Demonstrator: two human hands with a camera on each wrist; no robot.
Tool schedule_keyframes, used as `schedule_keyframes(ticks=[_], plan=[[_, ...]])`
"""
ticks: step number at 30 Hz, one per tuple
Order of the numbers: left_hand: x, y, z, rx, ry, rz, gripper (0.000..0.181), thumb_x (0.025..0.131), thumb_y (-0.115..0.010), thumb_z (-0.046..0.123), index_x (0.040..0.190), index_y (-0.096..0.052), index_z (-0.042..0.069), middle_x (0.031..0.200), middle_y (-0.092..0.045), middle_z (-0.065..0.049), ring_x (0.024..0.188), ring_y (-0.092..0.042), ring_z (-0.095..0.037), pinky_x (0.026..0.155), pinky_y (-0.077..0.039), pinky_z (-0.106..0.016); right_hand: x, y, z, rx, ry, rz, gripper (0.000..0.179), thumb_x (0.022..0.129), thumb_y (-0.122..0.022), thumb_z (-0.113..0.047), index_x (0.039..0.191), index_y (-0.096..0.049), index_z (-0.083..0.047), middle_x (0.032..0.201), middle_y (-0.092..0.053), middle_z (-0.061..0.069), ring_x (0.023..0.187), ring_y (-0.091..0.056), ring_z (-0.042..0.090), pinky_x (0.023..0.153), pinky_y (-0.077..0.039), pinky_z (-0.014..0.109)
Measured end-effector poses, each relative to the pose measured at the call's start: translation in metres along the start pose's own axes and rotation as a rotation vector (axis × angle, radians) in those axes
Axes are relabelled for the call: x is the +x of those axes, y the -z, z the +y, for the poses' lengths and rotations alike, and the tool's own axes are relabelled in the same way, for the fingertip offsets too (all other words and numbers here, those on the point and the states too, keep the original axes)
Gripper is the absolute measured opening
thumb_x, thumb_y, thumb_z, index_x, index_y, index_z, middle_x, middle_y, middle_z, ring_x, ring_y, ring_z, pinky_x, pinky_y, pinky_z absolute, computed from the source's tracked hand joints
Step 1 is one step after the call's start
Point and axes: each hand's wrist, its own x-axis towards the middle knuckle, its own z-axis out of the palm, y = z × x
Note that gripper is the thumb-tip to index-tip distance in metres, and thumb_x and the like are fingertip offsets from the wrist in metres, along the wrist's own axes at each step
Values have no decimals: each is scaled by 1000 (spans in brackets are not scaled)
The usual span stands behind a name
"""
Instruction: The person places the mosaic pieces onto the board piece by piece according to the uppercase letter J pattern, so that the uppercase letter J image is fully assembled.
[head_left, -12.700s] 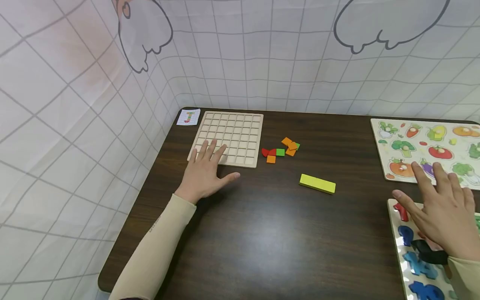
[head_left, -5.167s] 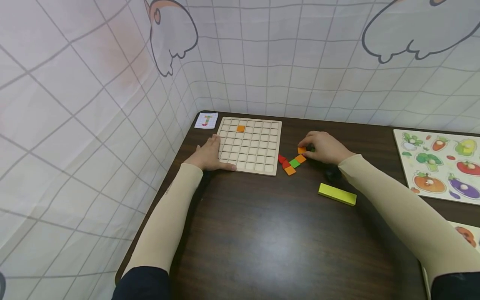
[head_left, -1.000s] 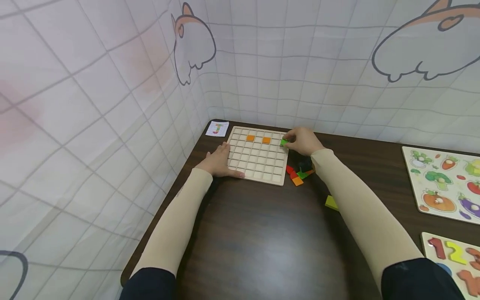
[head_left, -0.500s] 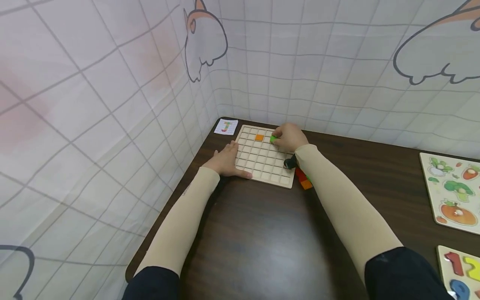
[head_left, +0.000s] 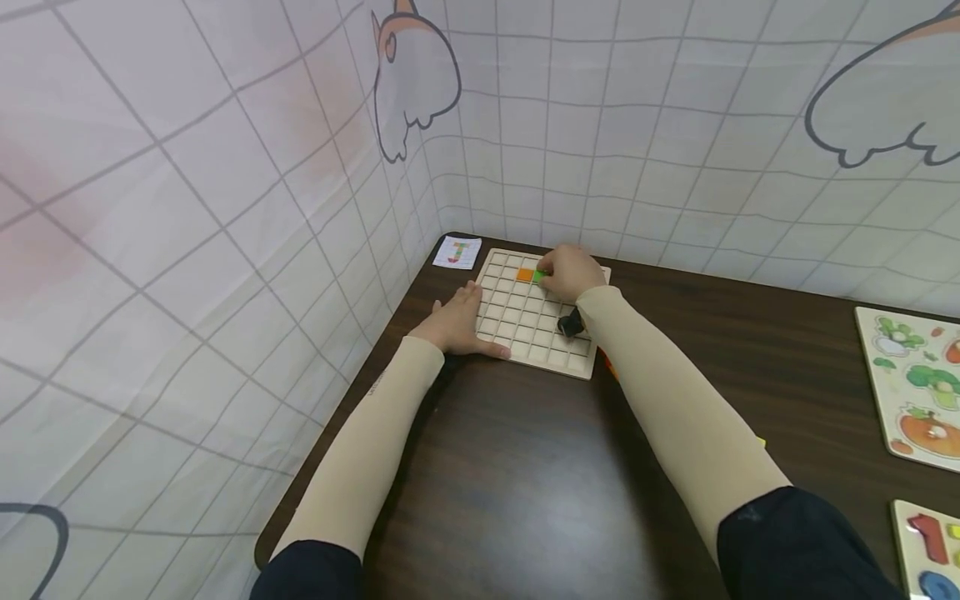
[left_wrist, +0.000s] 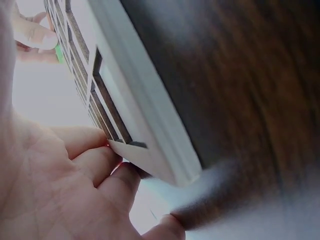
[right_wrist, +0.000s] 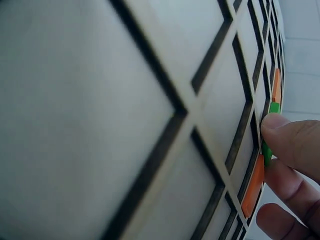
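Note:
A pale wooden grid board [head_left: 536,346] lies near the table's far left corner. My left hand [head_left: 456,323] rests against it, fingers along its left edge and thumb at its front edge. In the left wrist view, fingers of the left hand [left_wrist: 65,185] touch the board's corner. Over the upper rows, my right hand [head_left: 572,273] pinches a green square tile [right_wrist: 267,152] between thumb and fingers. That tile sits between a nearer orange tile [right_wrist: 253,187] and a farther orange tile [right_wrist: 277,85]. In the head view, the right hand covers one orange tile.
A card with a coloured J [head_left: 457,252] lies left of the board. Loose tiles [head_left: 609,365] show partly behind the right sleeve, which also hides most of a yellow block [head_left: 761,442]. A vegetable puzzle [head_left: 903,387] and a number puzzle [head_left: 911,554] lie at right.
Two orange tiles have come onto the bare board. My right hand has carried the green tile leftward from the board's right side to between them. The left hand has stayed at the board's edge.

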Motion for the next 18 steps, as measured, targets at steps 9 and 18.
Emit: schedule_keyframes(ticks=[9,18], plan=[[1,-1,4,4,-11,0,138,75,-77,77,167,-6,3,177,-3,-16,165,-7,-33,128,-18,-65,-2,2,7,35,-56,3,39,97,-73,-22,135,-71,-10,141,-68,12,133,-62,33,108,-52,52],[1,-1,-1,13,-1,-2,138,75,-75,79,167,-5,3,177,-2,-16,165,-6,-32,128,-17,-66,-7,5,7,24,-35,41,36,97,-71,-22,131,-73,-9,133,-70,15,124,-64,33,103,-53,51]])
